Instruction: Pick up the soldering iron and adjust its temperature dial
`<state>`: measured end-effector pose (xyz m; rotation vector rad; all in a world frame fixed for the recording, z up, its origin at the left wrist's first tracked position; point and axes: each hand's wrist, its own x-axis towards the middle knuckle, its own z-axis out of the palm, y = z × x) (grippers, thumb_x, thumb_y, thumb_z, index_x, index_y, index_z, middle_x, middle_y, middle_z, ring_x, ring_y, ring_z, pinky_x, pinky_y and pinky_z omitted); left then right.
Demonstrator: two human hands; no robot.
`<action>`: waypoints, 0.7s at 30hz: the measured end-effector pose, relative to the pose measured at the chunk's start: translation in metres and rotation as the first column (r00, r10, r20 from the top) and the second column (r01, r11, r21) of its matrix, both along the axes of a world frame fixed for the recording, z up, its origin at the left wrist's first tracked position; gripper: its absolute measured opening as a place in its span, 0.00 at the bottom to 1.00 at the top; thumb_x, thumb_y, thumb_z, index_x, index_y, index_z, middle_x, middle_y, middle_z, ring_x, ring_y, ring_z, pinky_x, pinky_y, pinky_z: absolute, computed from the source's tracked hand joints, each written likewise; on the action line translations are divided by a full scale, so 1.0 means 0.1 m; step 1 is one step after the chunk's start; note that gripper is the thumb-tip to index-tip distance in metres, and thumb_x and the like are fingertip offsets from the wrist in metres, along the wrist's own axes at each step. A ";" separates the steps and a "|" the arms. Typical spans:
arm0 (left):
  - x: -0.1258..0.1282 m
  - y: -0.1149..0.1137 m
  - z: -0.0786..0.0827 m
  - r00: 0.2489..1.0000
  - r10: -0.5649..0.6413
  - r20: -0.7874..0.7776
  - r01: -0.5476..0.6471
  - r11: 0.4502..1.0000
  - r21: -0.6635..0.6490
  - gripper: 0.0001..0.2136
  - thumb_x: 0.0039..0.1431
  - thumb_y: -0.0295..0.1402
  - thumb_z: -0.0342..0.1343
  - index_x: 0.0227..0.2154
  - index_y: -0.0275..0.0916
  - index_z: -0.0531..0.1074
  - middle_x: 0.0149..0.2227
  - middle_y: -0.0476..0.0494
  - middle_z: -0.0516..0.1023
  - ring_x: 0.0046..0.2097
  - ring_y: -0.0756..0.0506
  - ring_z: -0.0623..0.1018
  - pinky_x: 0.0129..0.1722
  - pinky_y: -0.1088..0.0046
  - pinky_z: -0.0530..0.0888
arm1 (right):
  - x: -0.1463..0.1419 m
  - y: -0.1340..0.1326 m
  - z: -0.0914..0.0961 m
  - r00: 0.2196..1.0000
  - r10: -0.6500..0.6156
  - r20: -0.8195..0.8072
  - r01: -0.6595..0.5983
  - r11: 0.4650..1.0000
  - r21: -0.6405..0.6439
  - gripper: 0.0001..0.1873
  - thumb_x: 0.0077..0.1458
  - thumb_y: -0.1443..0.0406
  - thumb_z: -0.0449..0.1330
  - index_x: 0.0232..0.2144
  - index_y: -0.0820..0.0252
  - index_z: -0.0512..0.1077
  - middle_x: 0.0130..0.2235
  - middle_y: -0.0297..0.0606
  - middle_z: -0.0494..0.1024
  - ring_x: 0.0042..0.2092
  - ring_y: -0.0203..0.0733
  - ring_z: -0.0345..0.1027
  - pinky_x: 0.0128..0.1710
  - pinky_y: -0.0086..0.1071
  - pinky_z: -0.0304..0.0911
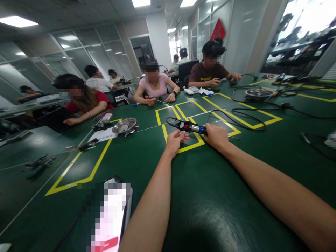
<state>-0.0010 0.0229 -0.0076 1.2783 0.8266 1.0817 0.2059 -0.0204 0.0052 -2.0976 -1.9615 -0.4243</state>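
A black cabled hand tool (195, 128) with a bare silver barrel, a blue band and a red part lies level above the table. My right hand (216, 135) is wrapped round its right end. Beyond that hand a thin metal rod (234, 138) shows; whether it belongs to the tool I cannot tell. My left hand (174, 141) is at the tool's cable end, just below the black and red part, with thumb and fingers closed. What they pinch is too small to make out. A black cable loops from the tool's left end.
The green table (199, 196) bears yellow tape outlines. A steel bowl (124, 126) stands left, another bowl (259, 93) at back right among black cables (246, 111). A phone (112, 217) is at front left, pliers (39, 166) farther left. Several people sit across the table.
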 end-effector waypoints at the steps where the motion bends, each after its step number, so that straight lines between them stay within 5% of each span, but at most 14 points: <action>1: 0.00 0.00 0.00 1.000 -0.005 0.001 0.005 1.000 0.004 0.10 0.57 0.29 0.59 0.42 0.32 0.73 0.38 0.36 0.81 0.37 0.45 0.81 0.39 0.68 0.75 | 0.00 0.00 0.00 1.000 0.001 0.000 -0.001 1.000 0.004 0.12 0.59 0.59 0.54 0.42 0.60 0.67 0.41 0.46 0.77 0.39 0.48 0.70 0.31 0.33 0.53; 21: 0.00 0.02 -0.05 1.000 0.005 -0.017 -0.004 0.999 0.049 0.13 0.54 0.33 0.62 0.41 0.33 0.73 0.39 0.35 0.81 0.39 0.44 0.81 0.39 0.69 0.75 | -0.01 0.01 0.00 1.000 -0.010 -0.003 0.010 1.000 -0.020 0.12 0.60 0.59 0.54 0.43 0.59 0.66 0.42 0.47 0.77 0.39 0.48 0.70 0.33 0.32 0.53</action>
